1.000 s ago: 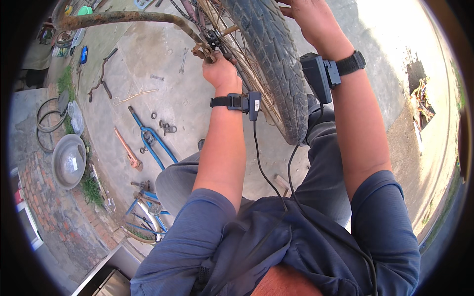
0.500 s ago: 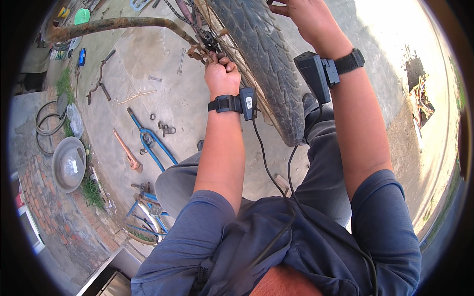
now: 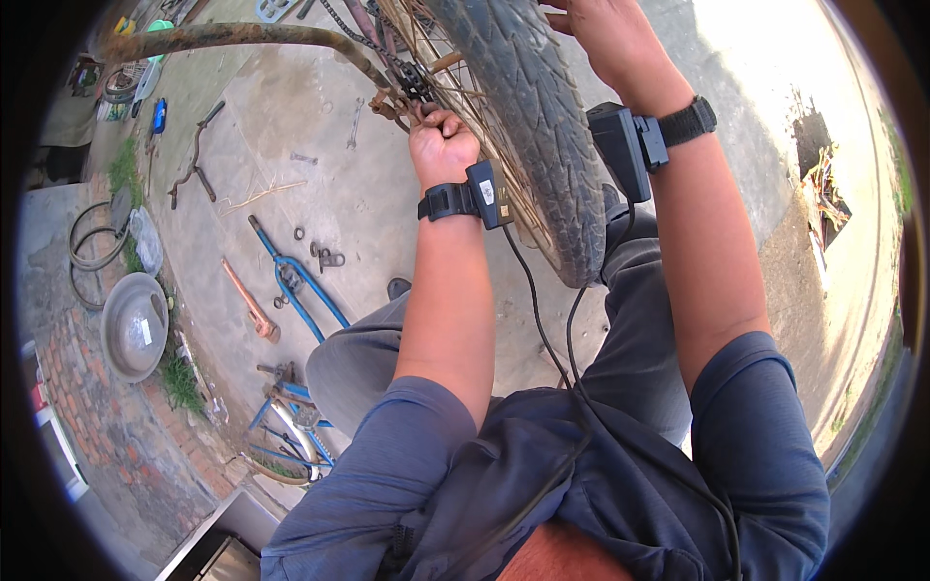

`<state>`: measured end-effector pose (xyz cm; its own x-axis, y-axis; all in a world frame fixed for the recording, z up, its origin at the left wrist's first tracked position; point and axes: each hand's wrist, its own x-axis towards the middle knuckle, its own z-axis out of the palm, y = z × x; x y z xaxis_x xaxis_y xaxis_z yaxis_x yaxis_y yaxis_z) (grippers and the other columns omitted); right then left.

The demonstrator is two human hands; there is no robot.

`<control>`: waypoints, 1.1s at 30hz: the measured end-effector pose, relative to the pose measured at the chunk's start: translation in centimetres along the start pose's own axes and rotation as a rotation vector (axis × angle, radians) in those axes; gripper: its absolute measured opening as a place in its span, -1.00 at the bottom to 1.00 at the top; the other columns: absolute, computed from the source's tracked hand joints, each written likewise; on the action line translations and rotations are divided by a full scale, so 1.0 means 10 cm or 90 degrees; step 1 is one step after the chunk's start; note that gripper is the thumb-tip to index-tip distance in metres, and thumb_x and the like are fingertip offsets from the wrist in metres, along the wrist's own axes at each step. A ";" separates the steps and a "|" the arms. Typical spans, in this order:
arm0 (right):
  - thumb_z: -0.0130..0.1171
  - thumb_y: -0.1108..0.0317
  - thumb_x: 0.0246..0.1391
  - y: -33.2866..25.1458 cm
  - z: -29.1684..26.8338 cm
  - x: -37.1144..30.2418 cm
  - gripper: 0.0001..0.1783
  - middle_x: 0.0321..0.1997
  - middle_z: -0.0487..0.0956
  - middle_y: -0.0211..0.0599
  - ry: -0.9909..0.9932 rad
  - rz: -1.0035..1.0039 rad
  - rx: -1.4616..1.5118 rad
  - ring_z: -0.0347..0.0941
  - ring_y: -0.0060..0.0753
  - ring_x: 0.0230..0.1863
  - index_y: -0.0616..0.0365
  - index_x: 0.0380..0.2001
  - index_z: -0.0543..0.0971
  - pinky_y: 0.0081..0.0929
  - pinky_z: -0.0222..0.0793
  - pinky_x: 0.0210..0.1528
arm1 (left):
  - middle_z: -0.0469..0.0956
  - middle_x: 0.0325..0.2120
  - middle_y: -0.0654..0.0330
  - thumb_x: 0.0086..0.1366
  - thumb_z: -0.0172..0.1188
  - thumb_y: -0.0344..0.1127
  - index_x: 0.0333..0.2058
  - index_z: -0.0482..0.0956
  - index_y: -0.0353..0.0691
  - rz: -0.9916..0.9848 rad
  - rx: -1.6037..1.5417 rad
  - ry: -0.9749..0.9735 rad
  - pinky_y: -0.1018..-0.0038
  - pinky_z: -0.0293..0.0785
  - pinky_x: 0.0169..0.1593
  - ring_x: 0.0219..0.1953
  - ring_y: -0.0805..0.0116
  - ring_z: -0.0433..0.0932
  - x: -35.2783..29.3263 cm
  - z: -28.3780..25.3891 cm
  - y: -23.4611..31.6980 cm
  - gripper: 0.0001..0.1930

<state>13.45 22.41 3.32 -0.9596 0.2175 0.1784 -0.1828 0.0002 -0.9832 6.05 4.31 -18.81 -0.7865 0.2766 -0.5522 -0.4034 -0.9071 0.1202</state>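
Pale concrete ground [image 3: 358, 194] is spreading beneath a seated person, stained in patches and catching hard sunlight at right, while weathered brick paving [image 3: 116, 426] and tufts of grass [image 3: 179, 382] are edging the yard at left. A bicycle wheel [image 3: 533, 126] is standing directly ahead of the person at top centre, its black rubber tyre showing deep, angular tread and its thin spokes looking rust-brown. The left hand [image 3: 444, 150] is curling its fingers at the wheel's hub [image 3: 412, 82], beside the end of a long, bent, rust-scabbed tube [image 3: 232, 35]; whether it is gripping a part, one cannot tell. The right hand [image 3: 610, 44] is hanging beside the tyre's far side, fingers bent and partly hidden; its hold is also impossible to tell. Lying on the ground at left are a two-pronged blue metal fork [image 3: 281, 261] with chipped paint and a reddish pipe wrench [image 3: 260, 318]. A round, dull-grey metal basin [image 3: 121, 320] is resting near the bricks.
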 end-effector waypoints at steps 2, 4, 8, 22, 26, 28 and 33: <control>-0.12 -0.23 0.46 0.01 0.00 0.00 -0.27 -0.15 0.59 -0.16 0.006 -0.004 0.002 0.54 -0.44 -0.23 0.14 0.37 0.36 -0.44 0.51 -0.09 | 0.43 -0.48 0.37 0.58 0.00 -0.25 -0.14 0.45 -0.05 -0.001 -0.012 -0.001 0.60 0.14 -0.59 -0.57 0.58 0.36 0.02 0.00 -0.01 -0.91; -0.11 -0.24 0.45 0.02 0.00 0.01 -0.26 -0.14 0.59 -0.16 0.002 -0.008 0.004 0.54 -0.44 -0.22 0.14 0.37 0.36 -0.43 0.51 -0.08 | 0.43 -0.48 0.37 0.58 0.00 -0.25 -0.15 0.46 -0.05 -0.002 -0.021 -0.001 0.60 0.14 -0.60 -0.58 0.58 0.36 0.03 0.00 -0.02 -0.91; -0.10 -0.25 0.44 0.04 -0.01 0.01 -0.26 -0.13 0.59 -0.17 0.000 -0.009 0.005 0.53 -0.44 -0.21 0.13 0.37 0.37 -0.44 0.50 -0.09 | 0.43 -0.49 0.37 0.57 0.01 -0.25 -0.16 0.46 -0.05 -0.004 -0.036 -0.002 0.61 0.14 -0.60 -0.58 0.58 0.36 0.05 0.00 -0.02 -0.91; -0.12 -0.24 0.45 0.04 -0.01 0.01 -0.27 -0.15 0.58 -0.18 -0.013 -0.011 0.011 0.51 -0.46 -0.21 0.13 0.37 0.36 -0.45 0.49 -0.09 | 0.43 -0.50 0.37 0.56 0.02 -0.26 -0.20 0.47 -0.07 -0.012 -0.076 -0.011 0.61 0.14 -0.62 -0.60 0.59 0.36 0.10 -0.02 -0.03 -0.89; -0.13 -0.24 0.46 0.05 -0.02 0.02 -0.27 -0.16 0.58 -0.18 -0.015 -0.011 0.018 0.51 -0.46 -0.23 0.13 0.37 0.35 -0.45 0.50 -0.09 | 0.43 -0.50 0.37 0.56 0.02 -0.26 -0.21 0.47 -0.07 -0.015 -0.089 -0.014 0.62 0.14 -0.62 -0.60 0.59 0.36 0.13 -0.03 -0.04 -0.88; -0.12 -0.24 0.46 0.06 -0.02 0.02 -0.27 -0.16 0.57 -0.18 -0.017 -0.009 0.020 0.51 -0.47 -0.24 0.13 0.37 0.35 -0.45 0.50 -0.10 | 0.43 -0.50 0.37 0.55 0.02 -0.26 -0.22 0.47 -0.07 -0.014 -0.092 -0.016 0.62 0.14 -0.63 -0.61 0.59 0.36 0.13 -0.03 -0.04 -0.88; -0.12 -0.25 0.45 0.05 -0.02 0.03 -0.26 -0.16 0.57 -0.19 -0.010 0.020 0.023 0.51 -0.47 -0.24 0.12 0.37 0.35 -0.45 0.50 -0.10 | 0.43 -0.51 0.37 0.55 0.03 -0.26 -0.24 0.48 -0.08 -0.016 -0.105 -0.022 0.62 0.13 -0.63 -0.61 0.59 0.36 0.14 -0.03 -0.04 -0.87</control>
<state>13.15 22.63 2.85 -0.9682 0.2021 0.1478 -0.1593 -0.0421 -0.9863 5.24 4.98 -19.89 -0.7939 0.3077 -0.5244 -0.3432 -0.9387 -0.0312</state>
